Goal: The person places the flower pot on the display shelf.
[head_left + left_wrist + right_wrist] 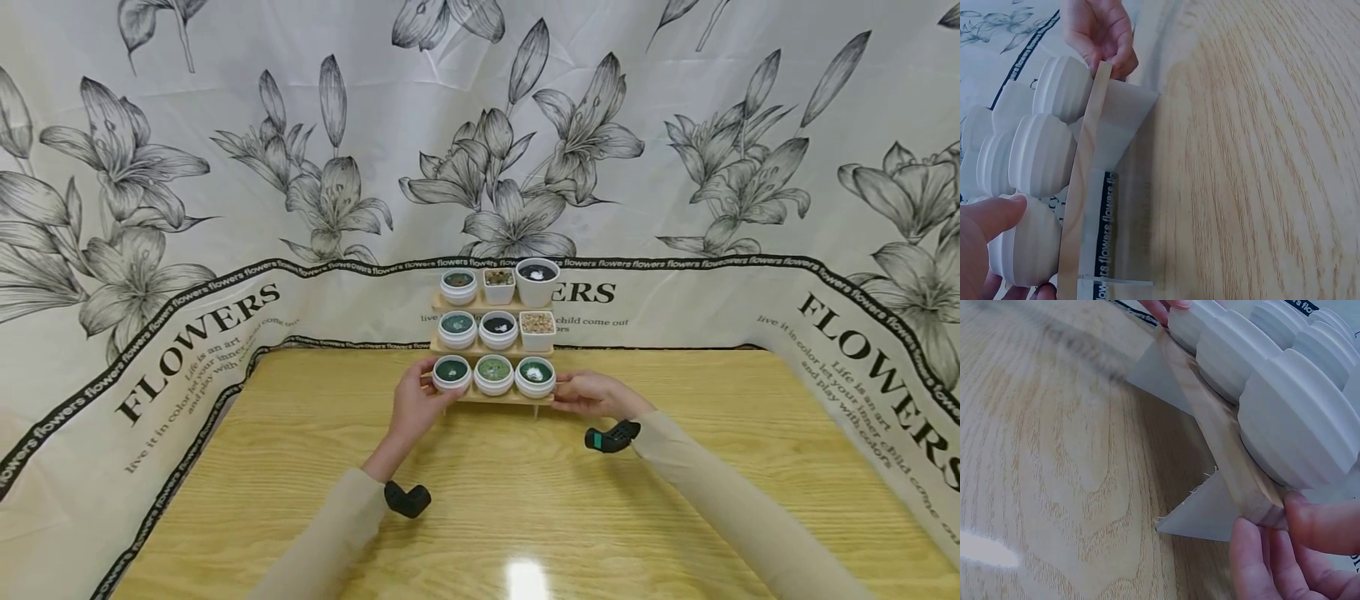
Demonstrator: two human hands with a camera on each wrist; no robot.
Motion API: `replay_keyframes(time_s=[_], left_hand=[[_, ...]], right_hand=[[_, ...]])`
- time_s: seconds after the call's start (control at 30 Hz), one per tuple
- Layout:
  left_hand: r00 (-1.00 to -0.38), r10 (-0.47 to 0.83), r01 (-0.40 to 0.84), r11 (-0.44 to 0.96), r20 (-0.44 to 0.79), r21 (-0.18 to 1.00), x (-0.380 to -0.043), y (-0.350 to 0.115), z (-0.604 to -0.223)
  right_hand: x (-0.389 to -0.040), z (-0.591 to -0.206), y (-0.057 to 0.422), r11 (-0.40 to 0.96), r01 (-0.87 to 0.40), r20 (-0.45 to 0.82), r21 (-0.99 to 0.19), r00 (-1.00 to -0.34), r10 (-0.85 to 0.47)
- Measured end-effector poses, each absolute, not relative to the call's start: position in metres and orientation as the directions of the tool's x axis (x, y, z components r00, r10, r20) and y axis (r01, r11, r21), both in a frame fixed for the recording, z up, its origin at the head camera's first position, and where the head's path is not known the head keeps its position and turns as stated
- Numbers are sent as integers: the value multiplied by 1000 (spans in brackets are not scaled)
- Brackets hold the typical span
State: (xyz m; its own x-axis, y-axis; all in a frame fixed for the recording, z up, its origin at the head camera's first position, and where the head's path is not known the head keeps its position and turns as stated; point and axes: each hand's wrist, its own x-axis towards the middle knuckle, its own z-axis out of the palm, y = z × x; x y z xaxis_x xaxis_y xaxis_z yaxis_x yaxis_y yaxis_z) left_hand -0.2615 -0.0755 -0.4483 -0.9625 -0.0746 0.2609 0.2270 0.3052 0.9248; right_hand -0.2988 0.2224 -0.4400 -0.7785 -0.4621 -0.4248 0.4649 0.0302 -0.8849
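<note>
A three-tier stand with pale wooden shelves (492,350) bears rows of small white pots on the wooden table. My left hand (416,404) holds the front-left white pot (1034,240) at the shelf's left end, thumb across its side and fingers around its far side. At the other end, my right hand (594,395) pinches the corner of the lowest shelf (1254,497), thumb above and fingers below, beside the front-right pot (1300,419). White angled supports (1204,512) show under that shelf. The front pots have dark green and light green tops.
Higher shelves carry more pots, including a larger round one (537,287) and a square one with pebble-like pieces (537,329). Behind stands a white flower-printed cloth (360,300), which also runs along both sides of the table (525,500).
</note>
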Motion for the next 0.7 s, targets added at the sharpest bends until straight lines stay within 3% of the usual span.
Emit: replay_keyframes(time_s=[0.17, 0.47, 0.7], left_hand=[[-963, -56, 235, 313, 265, 920, -262, -77, -447], [-964, -36, 236, 341, 264, 910, -264, -95, -446], [-944, -50, 278, 414, 327, 867, -267, -118, -440]], right_hand=[[-301, -446, 223, 20, 427, -386, -904, -795, -468], [-298, -460, 230, -15, 235, -198, -972, -852, -484], [-296, -458, 245, -19, 184, -157, -983, -882, -444]])
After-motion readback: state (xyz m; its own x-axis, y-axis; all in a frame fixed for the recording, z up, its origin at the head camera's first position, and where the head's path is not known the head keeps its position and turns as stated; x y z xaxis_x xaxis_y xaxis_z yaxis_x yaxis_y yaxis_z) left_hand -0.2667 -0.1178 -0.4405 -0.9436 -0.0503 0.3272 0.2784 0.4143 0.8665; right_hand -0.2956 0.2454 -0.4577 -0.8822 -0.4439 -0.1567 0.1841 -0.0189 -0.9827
